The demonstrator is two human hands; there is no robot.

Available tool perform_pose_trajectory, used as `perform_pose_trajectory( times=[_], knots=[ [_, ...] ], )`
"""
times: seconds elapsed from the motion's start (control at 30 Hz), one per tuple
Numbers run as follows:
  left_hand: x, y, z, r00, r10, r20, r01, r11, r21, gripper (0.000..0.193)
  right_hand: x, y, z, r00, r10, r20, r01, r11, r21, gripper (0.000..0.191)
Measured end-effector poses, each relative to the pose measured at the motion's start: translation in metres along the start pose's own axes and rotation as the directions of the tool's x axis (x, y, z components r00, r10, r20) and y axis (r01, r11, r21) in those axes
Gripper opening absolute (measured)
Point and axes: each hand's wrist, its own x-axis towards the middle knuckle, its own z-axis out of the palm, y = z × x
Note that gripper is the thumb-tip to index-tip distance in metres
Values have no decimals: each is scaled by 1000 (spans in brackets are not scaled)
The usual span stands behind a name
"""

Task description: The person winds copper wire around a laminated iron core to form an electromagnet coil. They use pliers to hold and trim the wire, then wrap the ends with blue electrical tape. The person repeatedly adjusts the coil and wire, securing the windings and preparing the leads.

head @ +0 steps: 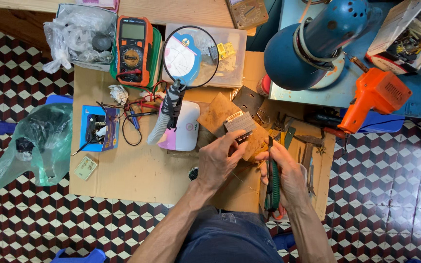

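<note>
From my remote seat, the view drops onto a cardboard-covered counter [137, 175] set over a checkered floor, a blue desk lamp [313, 41] at upper right beside an orange soldering gun [373, 97]. Farther left stand a multimeter [133, 48] and a round magnifier [190, 56] on its flexible stalk. At centre, my left hand [218, 160] pins a small grey finned component [239, 122] against a brown circuit board [220, 112], fingers clamped on its edge. My right hand [286, 173] has its fingers wrapped tight around green-handled pliers [272, 187], tip raised toward the board's near edge. The step in hand looks like working a part on the board; the next move would call for a steady left grip and a precise bite at the tip.
</note>
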Motion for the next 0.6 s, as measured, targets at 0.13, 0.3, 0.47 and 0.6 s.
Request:
perform_pose_trajectory(
  times=[0.13,0.3,0.47,0.6],
  knots=[
    [-8,-6,-9,990,51,-134,-36,993,114,50,-12,-12,-10,997,-33,-74,27,996,-86,50],
    [-29,-13,16,895,-446,-10,443,891,-101,69,-6,-29,-3,970,-177,-169,63,847,-528,47],
    [-35,-15,49,963,-251,-95,251,968,-11,84,50,-50,15,906,-372,202,357,418,-835,40],
    [-37,-12,50,977,-175,-119,177,984,9,91,71,-49,28,936,-213,281,348,438,-829,41]
  ],
)
